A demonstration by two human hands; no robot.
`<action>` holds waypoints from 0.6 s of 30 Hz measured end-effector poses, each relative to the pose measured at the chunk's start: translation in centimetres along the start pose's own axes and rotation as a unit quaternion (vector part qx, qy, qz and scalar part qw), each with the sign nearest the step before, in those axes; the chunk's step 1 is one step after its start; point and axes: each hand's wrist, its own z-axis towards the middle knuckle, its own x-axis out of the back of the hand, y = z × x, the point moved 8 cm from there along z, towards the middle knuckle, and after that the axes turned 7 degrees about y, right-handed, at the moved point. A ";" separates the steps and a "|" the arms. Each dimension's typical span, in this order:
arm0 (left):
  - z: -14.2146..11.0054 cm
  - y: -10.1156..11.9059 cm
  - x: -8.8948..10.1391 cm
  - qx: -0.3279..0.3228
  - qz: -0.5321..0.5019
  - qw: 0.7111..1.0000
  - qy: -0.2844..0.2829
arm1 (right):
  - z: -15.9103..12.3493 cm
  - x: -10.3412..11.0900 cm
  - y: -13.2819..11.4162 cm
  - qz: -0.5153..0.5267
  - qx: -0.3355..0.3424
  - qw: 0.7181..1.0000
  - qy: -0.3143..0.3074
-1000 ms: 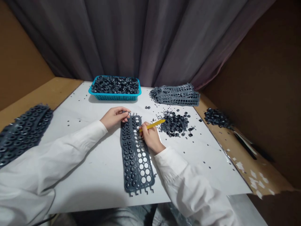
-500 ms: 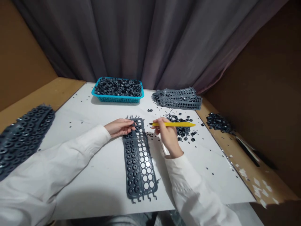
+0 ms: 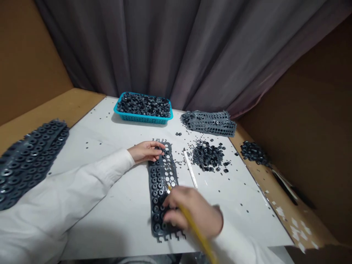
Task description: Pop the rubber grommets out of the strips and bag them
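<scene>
A dark grey rubber sheet point(image 3: 157, 183) lies lengthwise before me, with ring-shaped parts in its left columns and round holes, white table showing through, on the right. My left hand point(image 3: 145, 151) is at its far end, thumb and forefinger closed near the upper edge on the sheet; what lies between the fingertips is too small to make out. Over the sheet's near right part is my right hand point(image 3: 194, 211), blurred, gripping a yellow pen-like stick point(image 3: 198, 234) tilted through the fingers. Its thumb and fingers reach down to the rings and hide the holes there.
A white stick with a dark tip point(image 3: 190, 168) lies beside a pile of small black parts point(image 3: 209, 156). Behind stand a blue basket point(image 3: 143, 120) of black parts and stacked perforated sheets point(image 3: 210, 123). Another ringed sheet point(image 3: 30, 161) is at left; black bits dot the white table.
My right hand has moved down toward me with the yellow stick, onto the near part of the sheet, uncovering the white stick. My left hand stays at the far end; the view has shifted slightly.
</scene>
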 end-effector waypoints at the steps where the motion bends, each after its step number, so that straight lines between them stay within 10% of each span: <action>1: 0.1 0.0 0.1 0.008 -0.016 1.000 0.007 | -1.2 -1.6 -1.2 -0.064 0.039 0.995 -0.059; 5: 0.3 0.2 0.6 0.021 -0.077 0.996 0.035 | -3.1 -5.0 -2.6 -0.181 0.092 0.972 -0.121; 14: 0.5 1.0 1.4 -0.001 -0.049 0.996 0.069 | -1.1 -4.8 -2.7 -0.018 0.008 0.997 -0.073; 18: 0.4 1.2 1.1 -0.038 0.025 0.996 0.075 | -1.6 -6.1 -3.4 -0.062 0.069 0.991 -0.097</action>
